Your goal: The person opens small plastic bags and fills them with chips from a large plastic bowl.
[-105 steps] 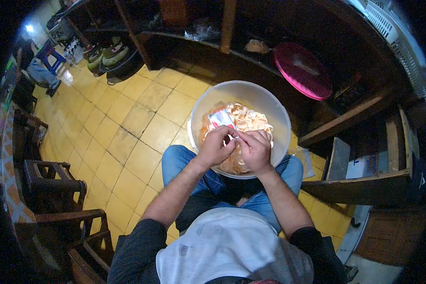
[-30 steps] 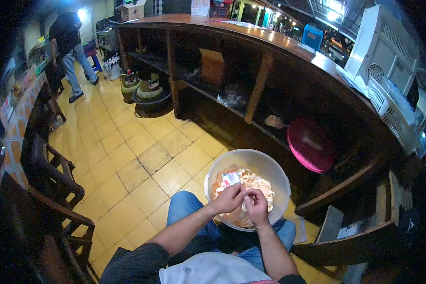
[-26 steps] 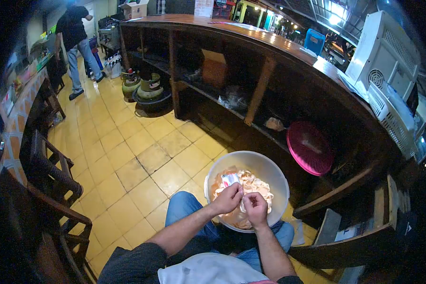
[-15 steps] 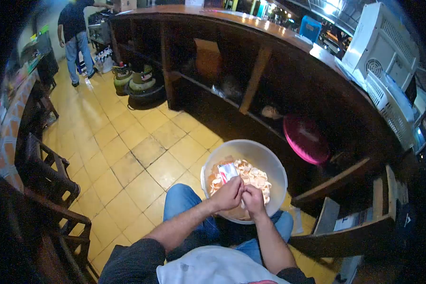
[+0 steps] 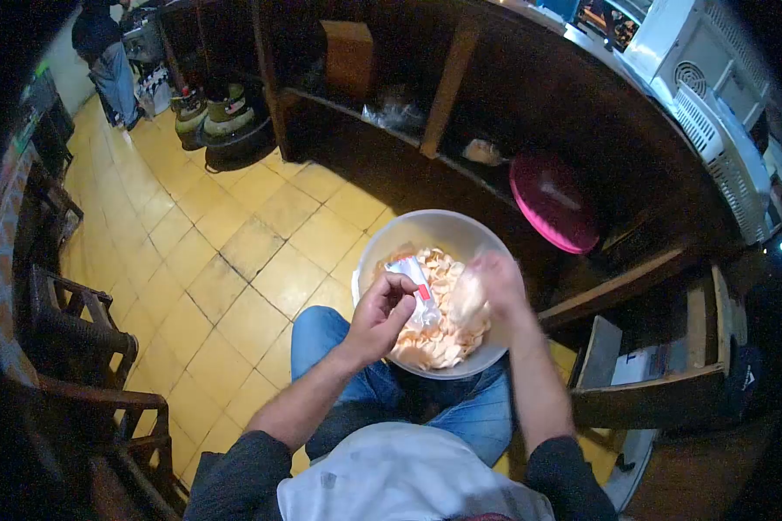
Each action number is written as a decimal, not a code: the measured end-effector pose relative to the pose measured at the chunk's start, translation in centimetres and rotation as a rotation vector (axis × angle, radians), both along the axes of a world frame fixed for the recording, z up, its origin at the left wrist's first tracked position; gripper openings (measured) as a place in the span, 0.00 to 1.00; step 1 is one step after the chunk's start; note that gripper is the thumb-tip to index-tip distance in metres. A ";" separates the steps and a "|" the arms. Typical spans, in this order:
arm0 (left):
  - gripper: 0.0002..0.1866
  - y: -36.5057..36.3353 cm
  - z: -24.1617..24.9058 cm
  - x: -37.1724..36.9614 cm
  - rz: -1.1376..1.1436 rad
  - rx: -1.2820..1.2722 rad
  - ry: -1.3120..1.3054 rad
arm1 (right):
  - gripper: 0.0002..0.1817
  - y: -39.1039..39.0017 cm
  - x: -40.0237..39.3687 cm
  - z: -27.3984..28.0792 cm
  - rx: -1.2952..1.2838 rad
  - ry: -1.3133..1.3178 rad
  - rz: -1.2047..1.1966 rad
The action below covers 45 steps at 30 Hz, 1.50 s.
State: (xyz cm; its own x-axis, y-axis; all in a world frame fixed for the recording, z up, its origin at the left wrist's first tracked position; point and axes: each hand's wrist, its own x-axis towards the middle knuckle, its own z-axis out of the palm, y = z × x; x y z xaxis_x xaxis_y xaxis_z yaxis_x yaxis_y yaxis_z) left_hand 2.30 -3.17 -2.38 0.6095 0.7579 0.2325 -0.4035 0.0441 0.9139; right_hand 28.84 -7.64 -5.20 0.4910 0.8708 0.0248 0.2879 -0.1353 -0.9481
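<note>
left hand pinches a small clear plastic packet w/ a red-and-white label, held just over the near rim of the big basin. right hand is motion-blurred above the crackers; it looks cupped around a few pale chips, but i cannot tell for sure if it grips any. risks: the packet is thin, slick film, so it could slip from the pinch & drop among the chips; if its mouth sags, chips could miss it & land on the tiled floor. the basin sits btwn the knees, so a leg shift could tip it. crackers look brittle, a hard squeeze would crumble them. materials: basin is smooth, translucent white plastic, round w/ deep walls; crackers are curled, airy, pale orange & cream; floor tiles are worn yellow squares; a pink round lid leans under the dark wood counter.
</note>
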 end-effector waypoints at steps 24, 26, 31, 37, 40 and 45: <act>0.20 -3.2 10.5 0.3 -0.696 0.915 0.845 | 0.05 0.0 -5.6 -2.9 -0.098 -0.892 0.517; 0.27 0.8 3.4 2.8 -0.157 0.934 0.869 | 0.05 0.0 -5.7 -2.3 -0.119 -0.807 0.399; 0.12 5.2 -4.2 7.4 -0.201 0.888 1.182 | 0.06 -1.0 -6.3 -0.2 -0.087 -0.432 0.160; 0.12 7.8 -6.3 9.8 -0.147 1.017 1.313 | 0.07 -4.2 -5.6 1.6 0.358 0.323 -0.029; 0.14 7.1 -3.7 8.6 -0.169 0.860 1.247 | 0.09 -5.5 -5.2 5.3 0.522 0.590 -0.243; 0.23 5.7 -2.4 8.2 -0.219 -0.229 0.268 | 0.10 -7.0 -2.3 1.3 0.332 0.560 0.093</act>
State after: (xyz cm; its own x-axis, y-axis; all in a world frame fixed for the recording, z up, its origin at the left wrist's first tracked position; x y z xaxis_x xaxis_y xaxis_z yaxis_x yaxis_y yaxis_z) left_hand 10.46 2.49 -4.81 0.7781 0.6173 -0.1160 -0.1108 0.3168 0.9420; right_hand 26.54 -14.60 -3.85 0.4305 0.9005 0.0619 -0.2647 0.1915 -0.9451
